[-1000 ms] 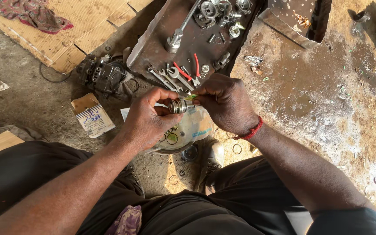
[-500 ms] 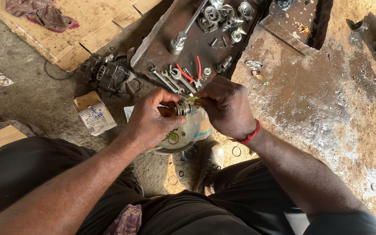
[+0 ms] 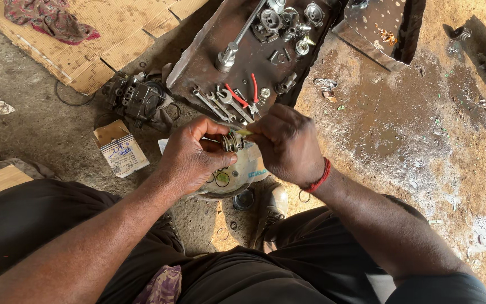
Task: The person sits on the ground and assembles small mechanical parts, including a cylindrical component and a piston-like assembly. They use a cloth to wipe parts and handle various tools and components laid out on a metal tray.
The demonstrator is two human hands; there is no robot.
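Both hands meet above a pale tub, the left hand point(image 3: 189, 157) pinching a small ringed metal part point(image 3: 232, 142) while the right hand point(image 3: 285, 143) grips what seems a thin yellowish tool point(image 3: 243, 133) against it.

Sunlit, oil-stained concrete floor point(image 3: 412, 135) with flattened cardboard point(image 3: 102, 34) laid down.

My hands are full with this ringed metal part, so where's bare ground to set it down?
Bare patches: the concrete left of the small cardboard box, below the cardboard sheet; and the stained ground right of the metal tray. Crowded: the tray with wrenches and pliers, and under both hands, the left hand and right hand, where loose rings lie.
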